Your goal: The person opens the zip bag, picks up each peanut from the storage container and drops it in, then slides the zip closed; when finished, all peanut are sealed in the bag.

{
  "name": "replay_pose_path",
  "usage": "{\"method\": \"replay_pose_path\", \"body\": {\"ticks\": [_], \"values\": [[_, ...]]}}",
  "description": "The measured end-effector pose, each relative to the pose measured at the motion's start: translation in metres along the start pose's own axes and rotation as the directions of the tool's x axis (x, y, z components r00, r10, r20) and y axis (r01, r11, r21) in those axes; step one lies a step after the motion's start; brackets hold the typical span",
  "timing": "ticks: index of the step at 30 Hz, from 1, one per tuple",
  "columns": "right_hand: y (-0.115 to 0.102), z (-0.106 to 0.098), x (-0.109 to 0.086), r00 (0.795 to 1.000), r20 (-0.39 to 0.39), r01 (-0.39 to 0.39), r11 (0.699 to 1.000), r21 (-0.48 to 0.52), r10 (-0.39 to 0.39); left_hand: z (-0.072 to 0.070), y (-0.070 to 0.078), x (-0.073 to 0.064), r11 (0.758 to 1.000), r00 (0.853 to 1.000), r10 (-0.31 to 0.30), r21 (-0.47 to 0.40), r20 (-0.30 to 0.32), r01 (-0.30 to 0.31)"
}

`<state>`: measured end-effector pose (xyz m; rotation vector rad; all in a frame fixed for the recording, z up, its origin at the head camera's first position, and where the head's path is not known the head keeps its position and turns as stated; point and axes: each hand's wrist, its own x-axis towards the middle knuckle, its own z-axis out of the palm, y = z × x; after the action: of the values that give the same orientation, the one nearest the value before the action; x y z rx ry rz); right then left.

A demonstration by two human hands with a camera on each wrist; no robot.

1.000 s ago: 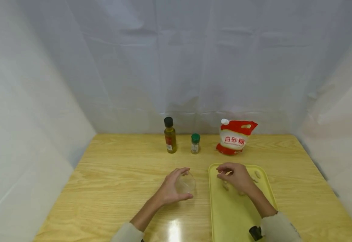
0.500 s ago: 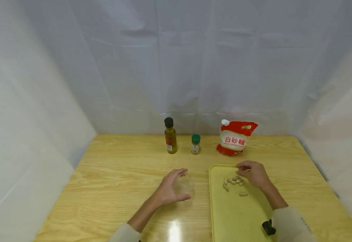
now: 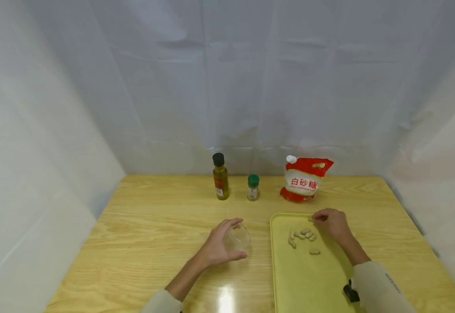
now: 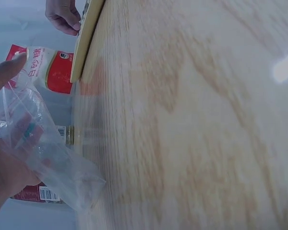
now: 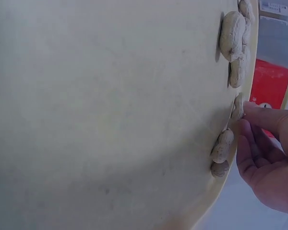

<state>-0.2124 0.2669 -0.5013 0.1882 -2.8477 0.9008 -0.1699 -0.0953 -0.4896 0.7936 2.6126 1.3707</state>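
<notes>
Over the far edge of the yellow tray (image 3: pixel 309 278), the right hand (image 3: pixel 332 223) pinches a peanut (image 5: pixel 238 106) between its fingertips. The left hand (image 3: pixel 218 245), thumb and fingers curved around it, holds a clear plastic bag (image 4: pixel 43 139) on the desk (image 3: pixel 153 243), left of the tray. Other peanuts (image 3: pixel 314 251) lie toward the tray's far end. Behind stand a red-and-white sugar pouch (image 3: pixel 302 180), a green-capped jar (image 3: pixel 253 189) and a black-capped bottle (image 3: pixel 221 180).
</notes>
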Motion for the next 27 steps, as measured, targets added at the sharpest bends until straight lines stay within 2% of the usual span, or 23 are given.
{"method": "replay_pose_path", "body": {"ticks": [6,13,21,27], "values": [[0.0021,0.0026,0.0008,1.000,-0.011,0.029,0.998,-0.050,-0.029,0.0001,-0.0009,-0.0001,1.000,1.000,0.003,0.002,-0.009,-0.003],[0.0036,0.0052,0.0015,1.000,0.017,0.004,0.999,-0.044,-0.003,0.0005,-0.0017,0.0000,1.000,1.000,0.009,0.011,-0.013,-0.008],[0.0060,0.0078,0.0023,0.999,0.003,0.049,0.998,-0.047,-0.049,0.0002,-0.0018,0.0004,1.000,1.000,0.028,0.010,-0.014,-0.028],[-0.0029,0.0046,0.0008,0.996,-0.034,0.077,0.996,-0.040,-0.079,0.0006,-0.0002,-0.0005,1.000,1.000,0.014,-0.001,-0.017,-0.014]]}}
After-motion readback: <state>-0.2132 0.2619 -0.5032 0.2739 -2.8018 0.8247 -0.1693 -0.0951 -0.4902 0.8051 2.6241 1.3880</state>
